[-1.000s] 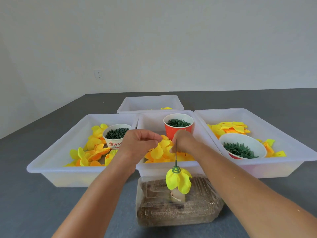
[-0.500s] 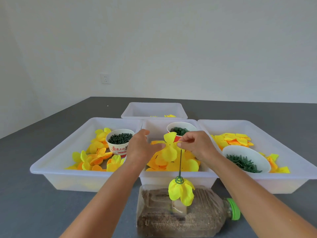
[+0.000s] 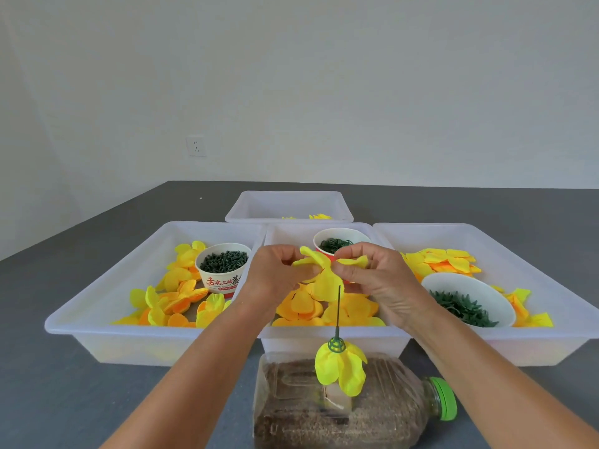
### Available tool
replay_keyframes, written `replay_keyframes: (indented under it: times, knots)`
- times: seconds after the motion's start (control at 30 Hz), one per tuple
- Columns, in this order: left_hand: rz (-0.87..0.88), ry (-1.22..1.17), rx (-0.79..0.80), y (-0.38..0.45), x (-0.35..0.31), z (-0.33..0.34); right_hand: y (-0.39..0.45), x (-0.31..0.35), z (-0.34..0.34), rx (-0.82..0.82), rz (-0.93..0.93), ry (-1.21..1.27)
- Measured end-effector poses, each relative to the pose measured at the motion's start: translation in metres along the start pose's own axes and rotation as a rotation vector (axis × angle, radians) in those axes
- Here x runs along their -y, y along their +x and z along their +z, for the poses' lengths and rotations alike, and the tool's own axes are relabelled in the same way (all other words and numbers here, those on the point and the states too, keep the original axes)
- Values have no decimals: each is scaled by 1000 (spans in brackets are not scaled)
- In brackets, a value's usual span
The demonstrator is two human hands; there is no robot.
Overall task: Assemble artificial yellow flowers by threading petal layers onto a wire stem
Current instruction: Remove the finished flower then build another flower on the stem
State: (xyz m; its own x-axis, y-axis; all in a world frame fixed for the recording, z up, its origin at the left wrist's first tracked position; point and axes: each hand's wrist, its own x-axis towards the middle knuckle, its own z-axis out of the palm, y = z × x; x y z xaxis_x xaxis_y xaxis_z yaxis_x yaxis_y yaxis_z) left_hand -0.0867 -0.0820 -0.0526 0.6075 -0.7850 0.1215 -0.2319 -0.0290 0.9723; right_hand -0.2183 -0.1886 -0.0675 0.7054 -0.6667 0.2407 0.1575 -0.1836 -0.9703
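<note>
Petal layer [image 3: 327, 275] lifted higher, both hands [image 3: 327, 273] pinching it above wire stem [image 3: 338, 311], bottle [image 3: 350, 413] below, trays [image 3: 97, 322] behind.

A bright yellow petal layer [image 3: 325, 273] was held above a dark green wire stem [image 3: 338, 311]. White translucent trays [image 3: 97, 322] held yellow and orange petals [image 3: 175, 303]. A white paper cup [image 3: 223, 268] with red lettering held dark green pieces. A clear bottle [image 3: 350, 413] of brown filling had a green cap [image 3: 444, 398]. The table [image 3: 48, 384] was dark grey, the wall [image 3: 291, 76] white.
</note>
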Motion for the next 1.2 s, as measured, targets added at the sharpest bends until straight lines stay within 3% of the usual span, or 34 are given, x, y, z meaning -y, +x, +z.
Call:
replay_keyframes:
  times: [0.33,0.6,0.83,1.07,1.2]
  knots:
    - [115,-107,87,-28,-17,-11,-28,29,11,0,18,117]
    - [282,-76,96,-51,-26,-20,-55,55,14,-26,-157,-96]
    - [389,-120,117,-71,-38,-23,-67,62,15,2,-294,-126]
    - [475,62,2,-79,-34,-24,-73,59,15,29,-473,-326]
    - [589,234,-57,-83,-32,-24,-76,59,15,-49,-746,-638]
